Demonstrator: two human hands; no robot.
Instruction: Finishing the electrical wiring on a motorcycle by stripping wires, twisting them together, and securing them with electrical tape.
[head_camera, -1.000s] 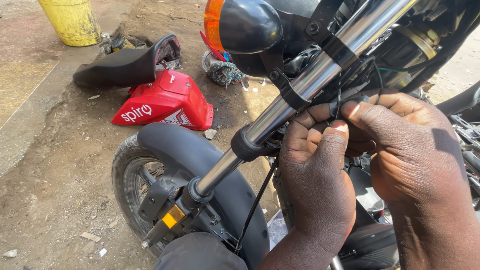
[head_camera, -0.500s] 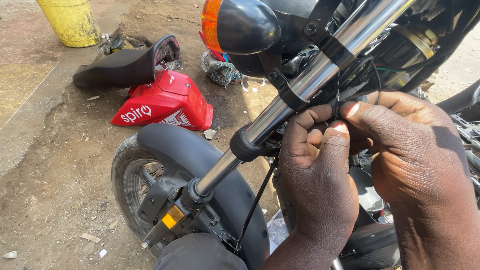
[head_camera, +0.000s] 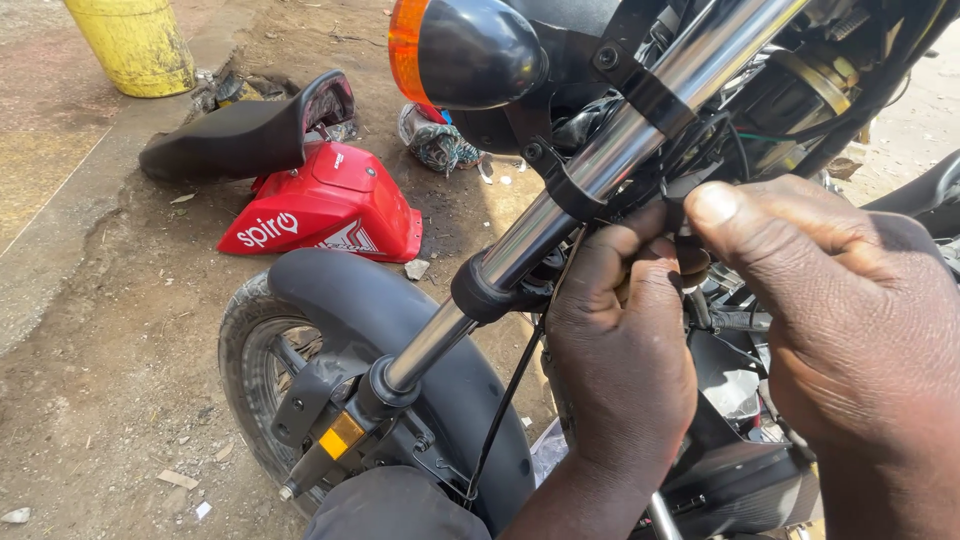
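Left hand (head_camera: 620, 350) and right hand (head_camera: 830, 310) pinched closed on a small wiring connector (head_camera: 690, 262) behind the chrome fork tube (head_camera: 600, 170), one black front mudguard (head_camera: 400, 330) near left, one orange indicator (head_camera: 455, 50) above, one red panel (head_camera: 330, 210) and one black seat (head_camera: 240, 135) far left on the ground, one yellow drum (head_camera: 135, 45) beyond

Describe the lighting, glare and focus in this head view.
Head view: hard sunlight; bright glare streaks along the chrome fork tube; the black front mudguard casts dark shadow over the tyre; the left hand is sharp, the right hand, nearest the lens, looks slightly soft.
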